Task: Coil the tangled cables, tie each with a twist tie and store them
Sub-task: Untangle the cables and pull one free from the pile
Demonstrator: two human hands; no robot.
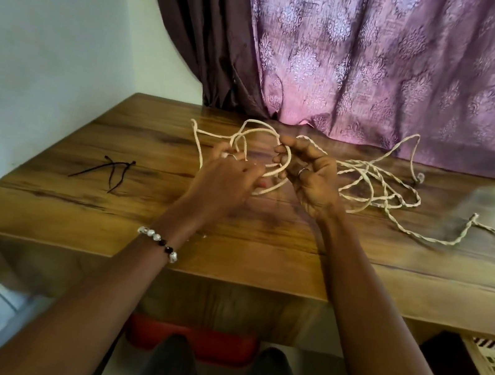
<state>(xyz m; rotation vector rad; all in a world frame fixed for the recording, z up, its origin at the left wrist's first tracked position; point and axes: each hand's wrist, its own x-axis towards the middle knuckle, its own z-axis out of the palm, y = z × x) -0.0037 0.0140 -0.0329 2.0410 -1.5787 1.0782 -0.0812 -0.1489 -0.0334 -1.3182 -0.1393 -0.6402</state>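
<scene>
Untangling the cables, coiling not yet begun
Both hands, left [225, 172] and right [310, 178], pinch cable [278, 173] loops; ties [112, 168] wait at nine o'clock; next, free one strand.

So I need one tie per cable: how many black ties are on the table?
2, it seems: both ties lie crossed together on the table, left of the left hand. A third may hide among them.

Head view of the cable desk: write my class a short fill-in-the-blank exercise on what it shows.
1. Both hands, left hand and right hand, hold loops of the ____-coloured cable.
2. The black twist ties lie on the ____ side of the table.
3. A beaded bracelet is on the ____ wrist.

Missing words: cream; left; left
</scene>
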